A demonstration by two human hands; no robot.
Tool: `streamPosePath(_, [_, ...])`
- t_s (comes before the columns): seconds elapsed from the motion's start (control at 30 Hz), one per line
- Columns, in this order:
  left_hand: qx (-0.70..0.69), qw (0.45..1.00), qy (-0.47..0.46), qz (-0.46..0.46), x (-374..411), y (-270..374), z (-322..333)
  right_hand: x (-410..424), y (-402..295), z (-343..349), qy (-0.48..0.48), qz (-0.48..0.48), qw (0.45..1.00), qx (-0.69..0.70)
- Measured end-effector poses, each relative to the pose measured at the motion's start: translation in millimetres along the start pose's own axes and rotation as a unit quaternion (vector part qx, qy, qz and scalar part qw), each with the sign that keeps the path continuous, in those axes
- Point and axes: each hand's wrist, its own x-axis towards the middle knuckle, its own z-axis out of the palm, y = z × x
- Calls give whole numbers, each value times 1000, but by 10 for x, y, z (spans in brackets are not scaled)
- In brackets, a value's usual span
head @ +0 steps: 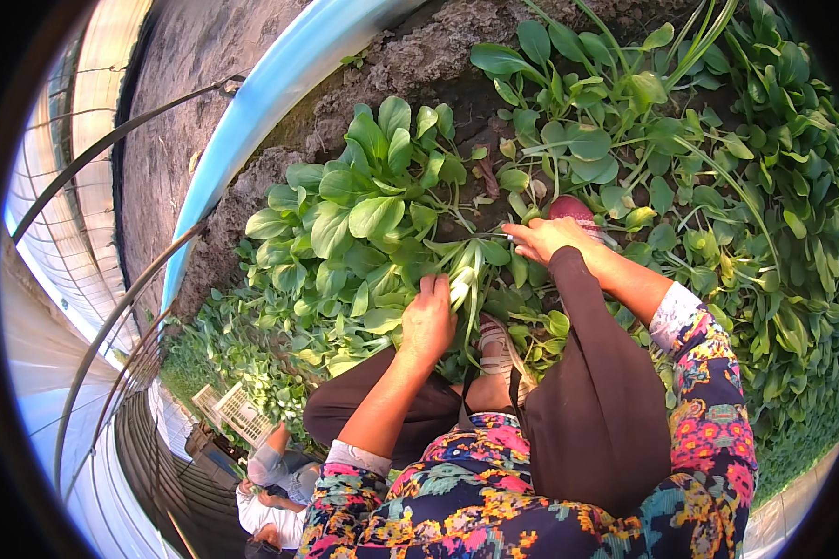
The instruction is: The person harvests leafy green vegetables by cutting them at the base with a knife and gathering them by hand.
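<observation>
My left hand (428,318) is closed at a bunch of leafy greens (464,277), whose pale stems show beside the fingers; the leaves look like bok choy or a similar green. To the right, my right hand (549,241) reaches low over the plants, fingers pointing left, with a small white band on one finger. Whether it grips a thin stem is too small to tell. Just left of the hands stands a dense clump of broad-leaved greens (363,216) rooted in the soil.
My shoes, a dark red one (571,209) and a strappy one (500,349), are among the plants. More greens (789,279) grow at right. Blue-white plastic sheeting (231,133) and curved metal hoops (105,140) run along the left. Behind, another person (273,513) sits near plastic crates (243,414).
</observation>
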Motion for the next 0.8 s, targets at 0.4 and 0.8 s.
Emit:
streamPosePath(0.4, [87, 992, 55, 68, -16, -147, 95, 181, -210, 7, -104, 56, 984, -136])
streamPosePath(0.8, [-20, 987, 127, 99, -388, 55, -219, 96, -342, -55, -118, 185, 823, 524])
